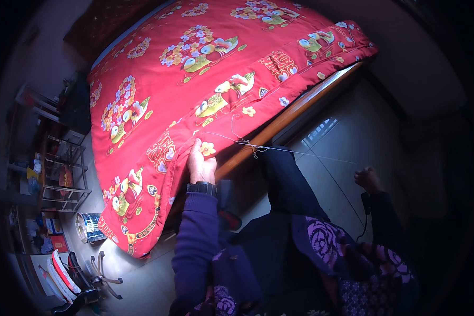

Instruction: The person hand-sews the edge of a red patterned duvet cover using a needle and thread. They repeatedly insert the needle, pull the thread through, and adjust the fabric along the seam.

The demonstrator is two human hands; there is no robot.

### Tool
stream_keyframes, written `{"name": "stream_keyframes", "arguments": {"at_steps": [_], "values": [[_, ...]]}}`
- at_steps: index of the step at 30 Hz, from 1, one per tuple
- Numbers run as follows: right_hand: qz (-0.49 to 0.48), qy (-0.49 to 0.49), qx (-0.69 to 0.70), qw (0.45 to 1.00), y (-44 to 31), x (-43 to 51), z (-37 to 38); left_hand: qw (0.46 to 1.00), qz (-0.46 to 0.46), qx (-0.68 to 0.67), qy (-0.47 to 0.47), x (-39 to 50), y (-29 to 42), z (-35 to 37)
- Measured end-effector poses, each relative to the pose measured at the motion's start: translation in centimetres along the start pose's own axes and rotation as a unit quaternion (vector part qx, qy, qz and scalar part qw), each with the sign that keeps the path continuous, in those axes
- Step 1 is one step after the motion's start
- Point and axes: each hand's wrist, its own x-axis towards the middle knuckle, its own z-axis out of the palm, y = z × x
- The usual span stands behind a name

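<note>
A red quilt (142, 98) printed with flowers, hearts and pairs of ducks spreads over a bed. My left hand (202, 164), with a black watch on the wrist, pinches the quilt's folded edge between thumb and fingers. From that edge a pale thread (300, 151) runs taut across to the right. Out over the floor, my right hand (368, 179) is closed at the thread's far end; any needle there is too small to make out. Looser, tangled strands (254, 147) with a small ring hang by the bed's wooden side rail (284, 118).
My leg (296, 189) in dark trousers stands beside the bed on the tiled floor (339, 150). At left are a metal rack (65, 177), a blue patterned tin bucket (90, 228) and a swivel chair's wheeled base (102, 278) with cushions (63, 274) near it.
</note>
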Motion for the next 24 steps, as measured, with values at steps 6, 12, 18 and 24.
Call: {"name": "stream_keyframes", "arguments": {"at_steps": [6,12,18,24], "values": [[-0.103,0.193,0.201,0.955,3.3,3.1,-9.5,1.000,0.003,-0.005,0.031,0.5,-0.2,-0.1],[-0.157,0.233,0.165,0.945,2.2,-2.3,-15.6,1.000,-0.005,-0.012,0.023,0.9,-0.2,-0.4],[-0.172,0.373,0.178,0.894,1.8,-10.6,-22.9,0.999,-0.012,-0.022,0.034,1.2,-0.5,-0.4],[-0.132,0.507,0.117,0.844,3.1,-18.1,-30.8,1.000,-0.001,-0.005,0.015,1.2,-0.2,-0.8]]}}
